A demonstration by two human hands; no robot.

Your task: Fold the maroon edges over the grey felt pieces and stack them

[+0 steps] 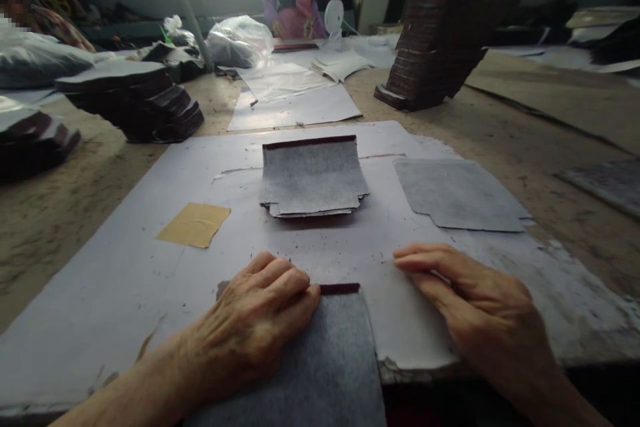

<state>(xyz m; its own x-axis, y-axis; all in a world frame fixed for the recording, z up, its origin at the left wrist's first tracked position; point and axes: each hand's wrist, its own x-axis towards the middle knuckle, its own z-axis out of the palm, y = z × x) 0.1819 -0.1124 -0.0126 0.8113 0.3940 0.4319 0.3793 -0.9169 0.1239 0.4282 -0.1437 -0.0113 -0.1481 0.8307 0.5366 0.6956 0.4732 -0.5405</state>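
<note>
My left hand [265, 307] lies on a grey-backed panel [335, 353] at the near edge of the table, its curled fingers pressing on the panel's dark maroon folded top edge. Part of that edge is hidden under the hand. To the right, my right hand [475, 307] hovers by the white sheet with nothing visible in it, fingers stretched forward and the thumb close below them. Ahead of both hands lies a small pile of similar grey panels [313, 177], slightly curved, with a maroon strip along the far edge.
Another grey panel [460, 193] lies flat at right, a tan square [195, 225] at left. White sheeting [125, 293] covers the near table. Tall dark stacks [435, 40] and lower stacks [145, 100] stand farther back. A person in a pink apron [300, 0] sits across the table.
</note>
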